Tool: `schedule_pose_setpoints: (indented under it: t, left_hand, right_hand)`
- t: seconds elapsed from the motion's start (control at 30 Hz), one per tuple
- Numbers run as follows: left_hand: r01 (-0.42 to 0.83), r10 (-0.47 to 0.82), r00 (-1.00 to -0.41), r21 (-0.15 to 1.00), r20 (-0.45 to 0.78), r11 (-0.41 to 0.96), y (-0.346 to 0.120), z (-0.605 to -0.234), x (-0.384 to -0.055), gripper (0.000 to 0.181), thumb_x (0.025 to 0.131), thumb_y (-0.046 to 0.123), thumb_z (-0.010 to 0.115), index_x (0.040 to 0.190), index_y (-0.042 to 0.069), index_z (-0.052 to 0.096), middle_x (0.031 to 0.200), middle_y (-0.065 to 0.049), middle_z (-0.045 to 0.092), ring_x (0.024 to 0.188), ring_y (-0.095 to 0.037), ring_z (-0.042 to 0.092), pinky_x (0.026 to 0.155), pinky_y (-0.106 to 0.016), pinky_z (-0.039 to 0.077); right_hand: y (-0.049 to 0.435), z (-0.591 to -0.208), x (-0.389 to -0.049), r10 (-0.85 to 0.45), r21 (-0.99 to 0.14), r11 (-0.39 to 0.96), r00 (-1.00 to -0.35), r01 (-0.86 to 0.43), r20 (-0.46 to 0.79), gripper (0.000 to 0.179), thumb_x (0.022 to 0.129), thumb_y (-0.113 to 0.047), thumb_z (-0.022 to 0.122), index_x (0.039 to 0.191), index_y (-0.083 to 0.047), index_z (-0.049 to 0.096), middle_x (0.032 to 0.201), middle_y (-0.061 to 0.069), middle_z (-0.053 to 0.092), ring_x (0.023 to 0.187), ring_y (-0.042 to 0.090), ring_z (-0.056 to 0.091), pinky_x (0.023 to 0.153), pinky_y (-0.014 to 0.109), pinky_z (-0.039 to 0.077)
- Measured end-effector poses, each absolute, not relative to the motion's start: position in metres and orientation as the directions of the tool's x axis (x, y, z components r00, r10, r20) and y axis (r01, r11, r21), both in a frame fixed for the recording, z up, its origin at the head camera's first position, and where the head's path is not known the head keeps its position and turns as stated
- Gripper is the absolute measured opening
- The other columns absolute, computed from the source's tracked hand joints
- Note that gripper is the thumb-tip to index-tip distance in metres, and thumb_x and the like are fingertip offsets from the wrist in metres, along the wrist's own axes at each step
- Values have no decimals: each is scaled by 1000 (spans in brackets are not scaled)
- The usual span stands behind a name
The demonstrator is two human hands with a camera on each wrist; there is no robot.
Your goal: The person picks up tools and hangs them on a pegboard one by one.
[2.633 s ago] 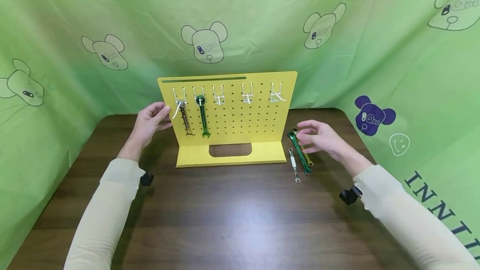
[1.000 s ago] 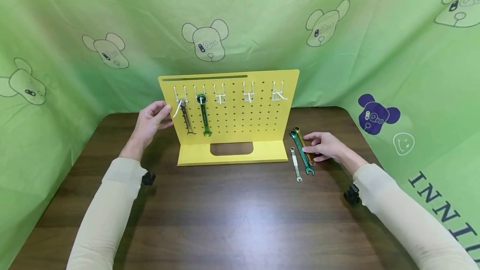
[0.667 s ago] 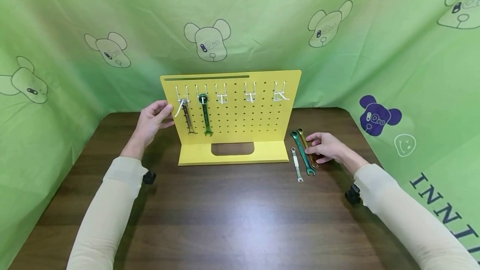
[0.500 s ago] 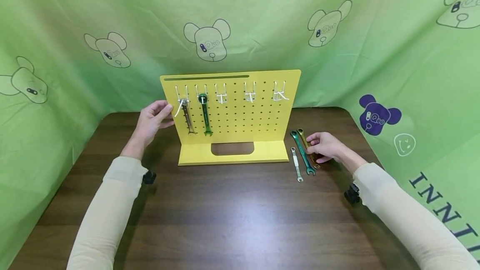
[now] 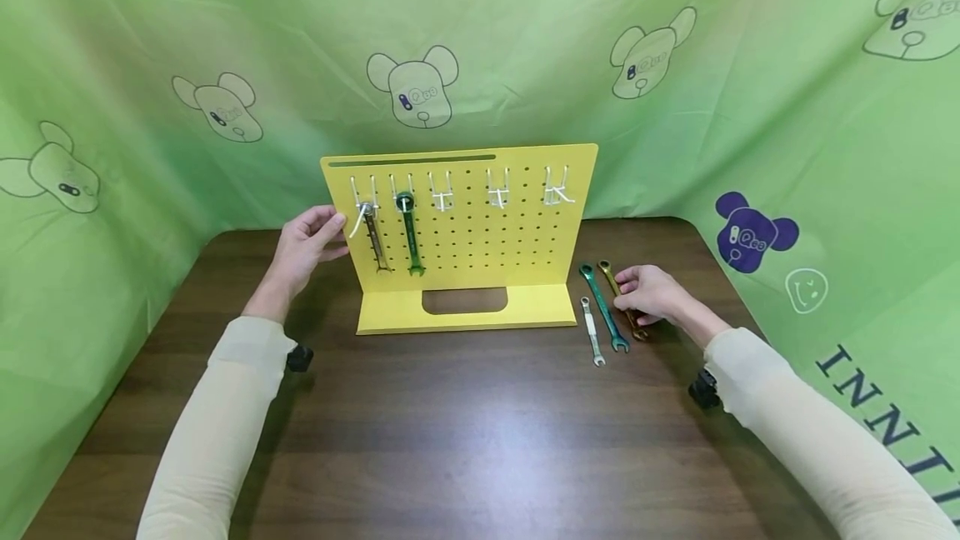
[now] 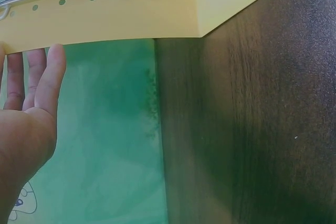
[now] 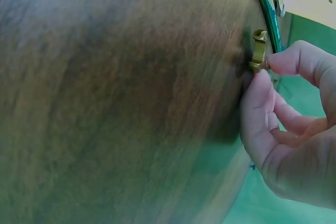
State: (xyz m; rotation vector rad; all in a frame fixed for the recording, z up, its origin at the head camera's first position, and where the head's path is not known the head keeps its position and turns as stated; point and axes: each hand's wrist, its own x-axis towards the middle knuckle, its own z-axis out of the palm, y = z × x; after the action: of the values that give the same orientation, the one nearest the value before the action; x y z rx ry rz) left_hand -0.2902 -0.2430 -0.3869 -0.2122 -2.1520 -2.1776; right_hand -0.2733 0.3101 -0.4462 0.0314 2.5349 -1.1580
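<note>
A yellow pegboard (image 5: 487, 248) stands upright on the table. My left hand (image 5: 303, 244) grips its left edge between thumb and fingers; the fingertips are partly hidden at the edge in the left wrist view. On its hooks hang a silver combination wrench (image 5: 375, 238) and a green combination wrench (image 5: 412, 240). To the right of the board, my right hand (image 5: 649, 293) pinches a gold combination wrench (image 5: 608, 275) between thumb and fingers. Beside it lie another green wrench (image 5: 604, 311) and a small silver wrench (image 5: 592, 332) with a white band.
Three more white hooks (image 5: 442, 200) on the pegboard bear nothing. The brown wooden table (image 5: 450, 440) extends in front of the board. A green printed curtain (image 5: 480, 48) closes in the back and both sides.
My right hand has come down from above the wrenches and pinched the gold one. That wrench has shifted right, apart from the green one. My left hand has stayed at the pegboard.
</note>
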Motion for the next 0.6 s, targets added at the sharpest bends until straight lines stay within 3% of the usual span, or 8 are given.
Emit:
schedule_pose_setpoints:
  t: [0.23, 0.37, 0.6]
  left_hand:
    - [148, 49, -988, 989, 149, -29, -237, -388, -293, 17, 99, 22, 69, 111, 10, 67, 99, -3, 63, 90, -16, 64, 82, -34, 63]
    - [147, 43, -988, 989, 148, -23, -238, -387, -290, 15, 99, 21, 69, 110, 11, 68, 99, -2, 64, 89, -13, 64, 80, -31, 64]
    - [154, 41, -987, 988, 155, -28, -243, -387, -288, 14, 99, 22, 69, 109, 12, 68, 99, -2, 63, 89, -14, 63, 78, -28, 64]
  right_hand:
    - [326, -444, -274, -165, -761, 624, -922, 179, -352, 57, 88, -4, 64, 139, 10, 43, 116, 19, 54, 62, 11, 53, 50, 24, 53]
    - [327, -446, -276, -184, -765, 617, -911, 187, -370, 53, 88, -4, 63, 136, 9, 46, 112, 14, 55, 71, 14, 55, 56, 26, 56]
    - [325, -448, -276, -203, -785, 591, -908, 186, -367, 51, 88, -3, 63, 135, 9, 47, 112, 15, 55, 71, 15, 54, 56, 27, 54]
